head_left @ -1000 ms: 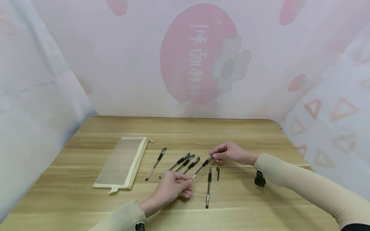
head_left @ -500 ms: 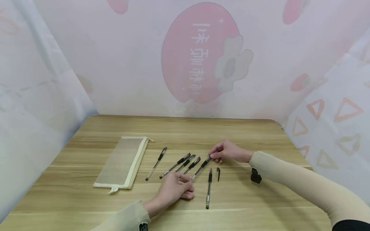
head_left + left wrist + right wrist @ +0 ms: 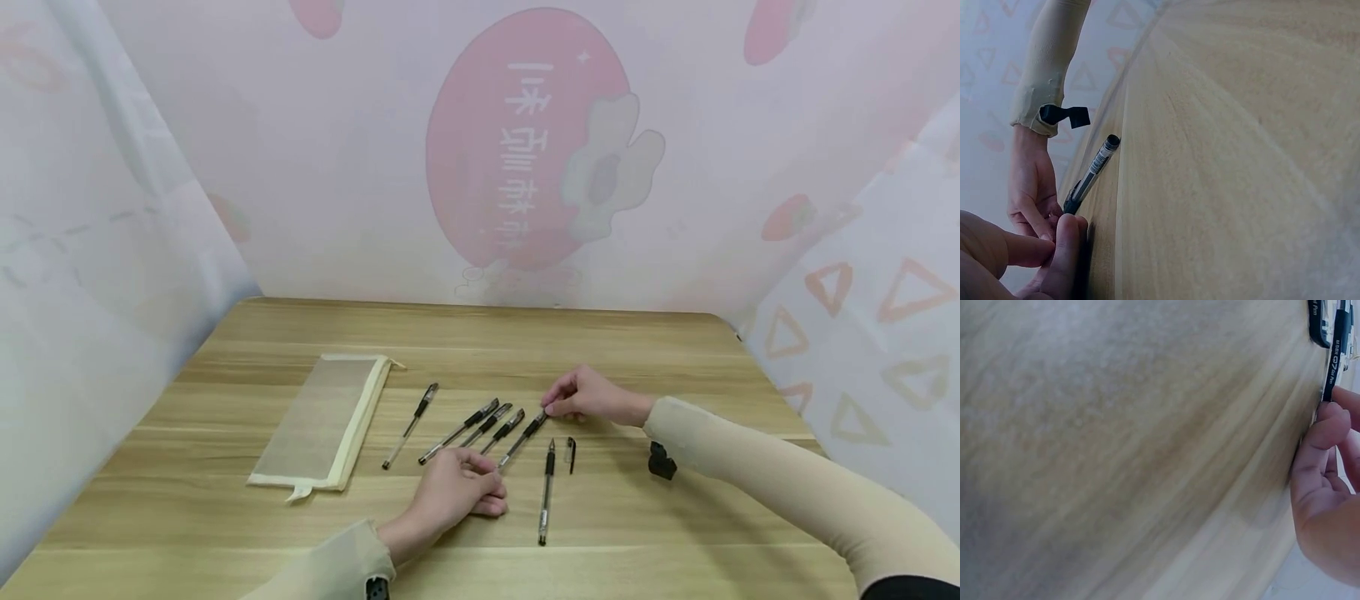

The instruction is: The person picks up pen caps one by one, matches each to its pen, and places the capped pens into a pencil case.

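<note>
While 2 hands (image 3: 457, 487) (image 3: 596, 396) seemingly pinch 1 pen (image 3: 534, 424), 5 other pens (image 3: 422, 407), 1 cap (image 3: 572, 452), 1 pouch (image 3: 322, 425) lie nearby

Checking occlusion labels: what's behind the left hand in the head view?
Two pens, lying roughly parallel, run behind the left hand; their near ends are covered. The tabletop beneath it is hidden too, so anything else there can't be told.

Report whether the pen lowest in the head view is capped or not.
Uncapped: that pen shows its bare pointed tip, and a separate cap lies beside it.
</note>
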`<state>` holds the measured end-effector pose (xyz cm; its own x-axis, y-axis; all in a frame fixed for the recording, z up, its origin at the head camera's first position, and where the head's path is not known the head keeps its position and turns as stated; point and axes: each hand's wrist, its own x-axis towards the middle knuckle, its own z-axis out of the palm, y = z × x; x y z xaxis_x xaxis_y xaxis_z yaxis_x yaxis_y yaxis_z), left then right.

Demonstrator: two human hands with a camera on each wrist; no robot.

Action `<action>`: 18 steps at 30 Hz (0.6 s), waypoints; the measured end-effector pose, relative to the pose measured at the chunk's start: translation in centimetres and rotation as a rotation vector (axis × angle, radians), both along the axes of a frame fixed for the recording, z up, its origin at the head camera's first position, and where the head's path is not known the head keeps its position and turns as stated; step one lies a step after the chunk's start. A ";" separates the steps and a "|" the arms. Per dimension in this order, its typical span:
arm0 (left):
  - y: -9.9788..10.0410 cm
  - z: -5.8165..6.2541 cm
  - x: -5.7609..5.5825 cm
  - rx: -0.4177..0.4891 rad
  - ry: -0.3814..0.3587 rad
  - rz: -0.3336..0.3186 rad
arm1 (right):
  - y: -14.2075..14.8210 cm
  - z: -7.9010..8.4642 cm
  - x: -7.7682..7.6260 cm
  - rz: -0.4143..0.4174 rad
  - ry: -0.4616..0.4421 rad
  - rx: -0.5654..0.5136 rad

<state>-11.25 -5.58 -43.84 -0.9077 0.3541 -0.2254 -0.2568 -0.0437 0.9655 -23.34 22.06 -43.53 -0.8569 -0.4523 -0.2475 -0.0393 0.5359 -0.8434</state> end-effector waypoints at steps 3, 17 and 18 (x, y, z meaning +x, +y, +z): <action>0.0 0.0 0.0 0.003 -0.008 0.001 | -0.1 -0.1 0.0 0.000 0.000 -0.005; -0.1 0.0 -0.1 0.008 -0.027 0.009 | 0.0 -0.1 -0.3 0.013 -0.013 -0.017; -0.1 0.0 0.0 0.010 -0.028 0.011 | 0.0 -0.1 -0.3 0.012 -0.014 -0.014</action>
<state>-11.29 -5.66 -43.88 -0.9051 0.3461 -0.2470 -0.2828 -0.0560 0.9576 -23.62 22.09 -43.62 -0.8478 -0.4662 -0.2526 -0.0341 0.5232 -0.8515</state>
